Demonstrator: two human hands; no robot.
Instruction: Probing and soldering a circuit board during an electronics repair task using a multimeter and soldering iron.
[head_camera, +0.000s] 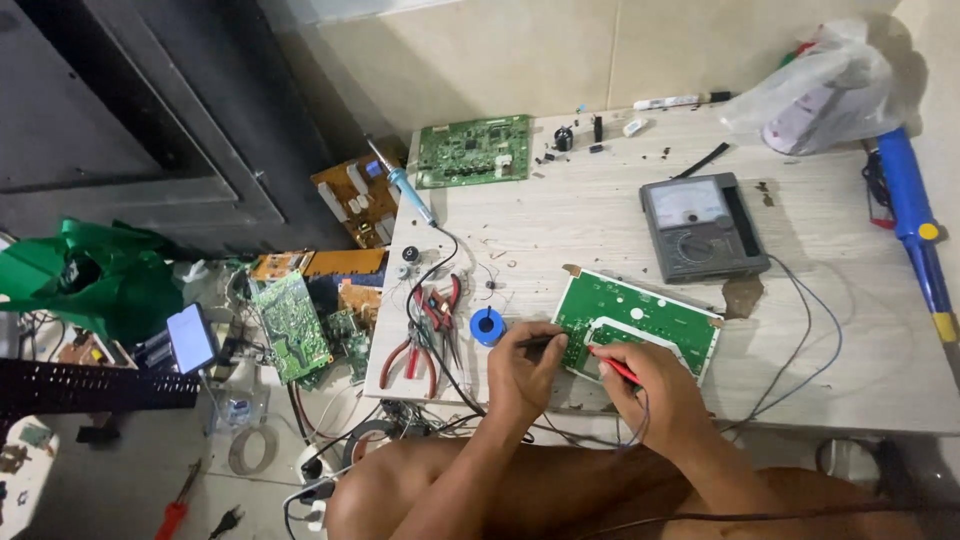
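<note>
A green circuit board (650, 310) lies near the front edge of a pale table (600, 210). My left hand (525, 370) is shut on a black test probe (535, 342), whose tip touches the board's left part. My right hand (655, 385) is shut on a red test probe (615, 368), its tip on the board close to the black one. Thin leads run from the probes round to a grey analogue multimeter (702, 226) standing just behind the board.
A blue solder spool (487, 326), red-handled pliers (425, 335) and a blue soldering iron (410, 190) lie at the table's left. Another green board (472, 150) sits at the back. A plastic bag (825, 90) and blue tool (925, 240) are at right. Boards litter the floor (300, 320).
</note>
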